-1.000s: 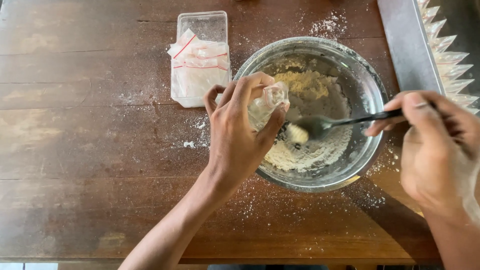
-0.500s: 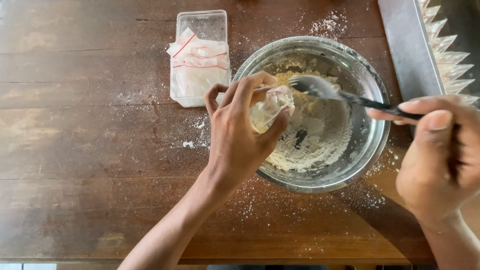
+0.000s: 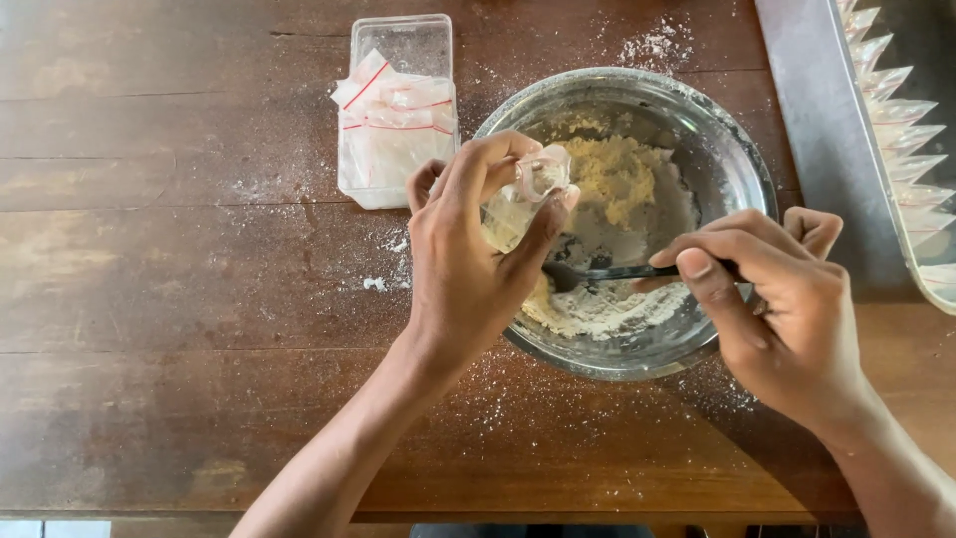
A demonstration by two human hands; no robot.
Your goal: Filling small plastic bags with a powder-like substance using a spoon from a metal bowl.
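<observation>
the spoon (image 3: 607, 271), raised a moment ago, dips back into the bowl's (image 3: 742, 159) flour as right hand (image 3: 777, 309) grips it, left hand (image 3: 468, 259) pinching a small bag (image 3: 523, 194).

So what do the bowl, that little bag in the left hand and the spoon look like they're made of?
The bowl looks like polished metal, likely steel: grey, shiny, with reflections on its wall. The little bag in the left hand seems to be thin clear plastic, see-through and crinkled. The spoon in the right hand is dark and thin; metal or plastic, I cannot tell.
</observation>
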